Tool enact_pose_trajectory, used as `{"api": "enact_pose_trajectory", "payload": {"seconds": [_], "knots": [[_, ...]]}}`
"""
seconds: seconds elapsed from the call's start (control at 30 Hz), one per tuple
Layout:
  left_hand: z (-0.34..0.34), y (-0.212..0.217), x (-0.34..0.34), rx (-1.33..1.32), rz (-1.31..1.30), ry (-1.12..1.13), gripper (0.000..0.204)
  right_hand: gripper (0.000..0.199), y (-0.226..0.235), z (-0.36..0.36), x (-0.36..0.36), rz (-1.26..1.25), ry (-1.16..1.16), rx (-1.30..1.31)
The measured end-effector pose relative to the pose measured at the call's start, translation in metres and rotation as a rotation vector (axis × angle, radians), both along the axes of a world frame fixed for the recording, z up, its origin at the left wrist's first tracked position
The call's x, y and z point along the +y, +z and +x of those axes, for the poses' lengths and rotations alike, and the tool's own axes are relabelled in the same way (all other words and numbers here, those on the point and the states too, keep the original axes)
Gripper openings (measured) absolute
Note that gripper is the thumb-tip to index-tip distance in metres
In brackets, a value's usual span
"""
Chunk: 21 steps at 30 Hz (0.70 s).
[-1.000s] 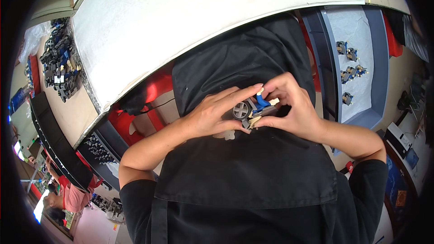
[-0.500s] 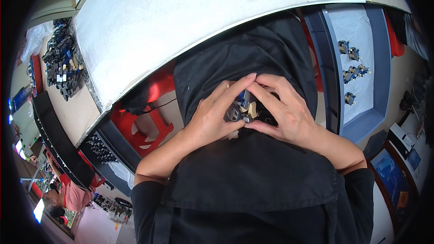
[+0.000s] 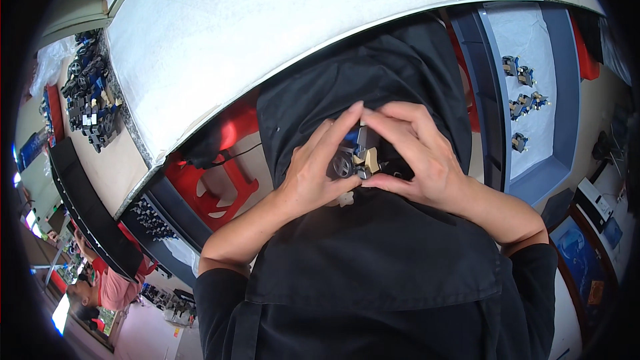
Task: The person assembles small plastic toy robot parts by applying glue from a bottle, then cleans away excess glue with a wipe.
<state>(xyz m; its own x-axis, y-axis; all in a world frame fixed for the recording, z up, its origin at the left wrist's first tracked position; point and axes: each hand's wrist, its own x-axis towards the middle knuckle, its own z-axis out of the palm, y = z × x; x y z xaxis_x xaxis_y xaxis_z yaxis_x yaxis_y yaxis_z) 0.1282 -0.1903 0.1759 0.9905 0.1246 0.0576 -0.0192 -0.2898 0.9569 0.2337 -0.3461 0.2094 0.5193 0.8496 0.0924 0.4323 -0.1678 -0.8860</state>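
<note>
Above my lap, both hands enclose a small toy vehicle (image 3: 364, 159) with a black spoked wheel and tan, grey and blue parts. My left hand (image 3: 308, 168) holds its left side by the wheel, thumb underneath and fingers stretched along the far side. From the right, my right hand (image 3: 427, 159) pinches it, with the thumb at the near end close to the tan part. The index fingertips of both hands nearly meet at the far end. Fingers hide part of the toy. Just below it, a small cream-coloured shape (image 3: 345, 198) shows against the black apron (image 3: 373, 253).
A white-topped table (image 3: 320, 10) stretches across ahead. On the right, a blue-grey tray (image 3: 563, 123) holds several similar toys (image 3: 520, 103) on white paper. Many more lie piled (image 3: 93, 103) on the left. A red stool (image 3: 230, 193) and a person in pink (image 3: 120, 288) are at lower left.
My fingertips have shifted slightly left and away from me, showing more of the toy's grey and blue far part. Both hands keep their hold.
</note>
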Motion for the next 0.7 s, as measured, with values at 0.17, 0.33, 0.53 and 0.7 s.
{"api": "enact_pose_trajectory", "payload": {"seconds": [0.17,0.33,0.53,0.7], "knots": [[0.001,0.002,0.003,0.021,0.04,-0.033,0.081,0.042,-0.005,0.0,-0.006,0.007,0.024,-0.067],[-0.003,-0.004,0.004,0.086,-0.009,-0.032,0.075,0.033,-0.009,-0.002,-0.001,0.035,0.012,-0.034],[-0.004,-0.004,0.002,0.057,-0.066,-0.003,0.07,0.033,-0.008,0.0,-0.001,0.073,0.044,-0.101],[-0.002,-0.003,0.001,0.059,-0.044,0.012,0.071,0.05,-0.004,0.002,0.002,0.078,-0.018,0.034]]}}
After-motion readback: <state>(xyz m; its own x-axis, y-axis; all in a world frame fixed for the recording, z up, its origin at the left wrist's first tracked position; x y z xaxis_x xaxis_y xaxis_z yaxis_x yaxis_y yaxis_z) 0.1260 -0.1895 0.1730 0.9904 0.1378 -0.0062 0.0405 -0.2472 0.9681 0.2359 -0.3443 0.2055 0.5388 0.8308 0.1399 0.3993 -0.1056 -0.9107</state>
